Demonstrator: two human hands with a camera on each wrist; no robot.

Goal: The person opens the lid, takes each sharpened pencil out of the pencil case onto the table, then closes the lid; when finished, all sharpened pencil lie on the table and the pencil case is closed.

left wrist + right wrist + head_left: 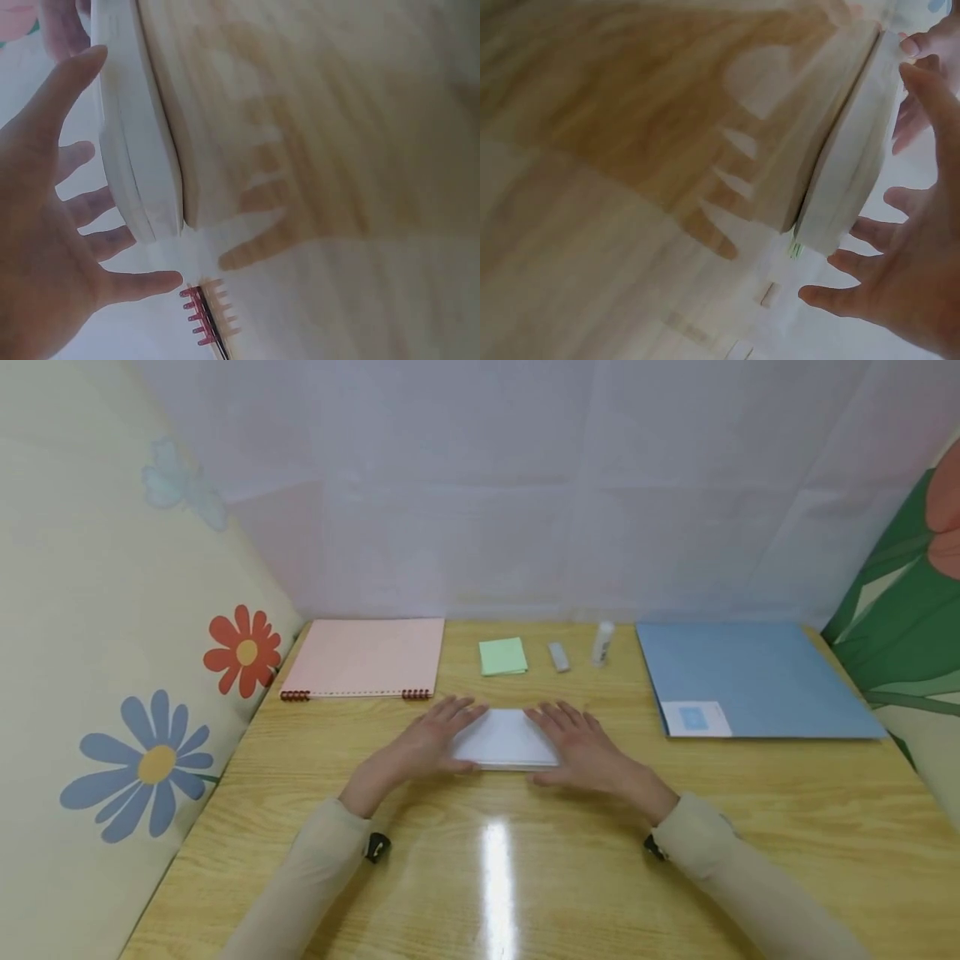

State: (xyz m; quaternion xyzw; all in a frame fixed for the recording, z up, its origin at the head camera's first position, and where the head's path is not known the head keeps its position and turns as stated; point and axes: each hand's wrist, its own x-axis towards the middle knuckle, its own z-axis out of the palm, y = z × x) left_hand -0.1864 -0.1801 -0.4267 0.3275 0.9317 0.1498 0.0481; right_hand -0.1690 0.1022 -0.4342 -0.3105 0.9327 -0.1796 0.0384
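Observation:
A flat white block [504, 739], like a thick book or a stack of paper, lies on the wooden table between the two hands. My left hand [427, 747] is at its left side, fingers spread and reaching over its edge. On the opposite side is my right hand [588, 752], its fingers likewise spread along the edge. The wrist views show the block's pale layered side [135, 150], with both thumbs along the near edge and the fingers stretched out rather than curled round it.
Behind the hands lie a pink spiral notebook [366, 656], a pale green sticky-note pad [503, 657], a small grey-white eraser-like piece [558, 657] and an upright white glue stick [602, 643]. A large blue folder [765, 681] with a white label lies at the right. Flowered cloths flank the table [420, 877].

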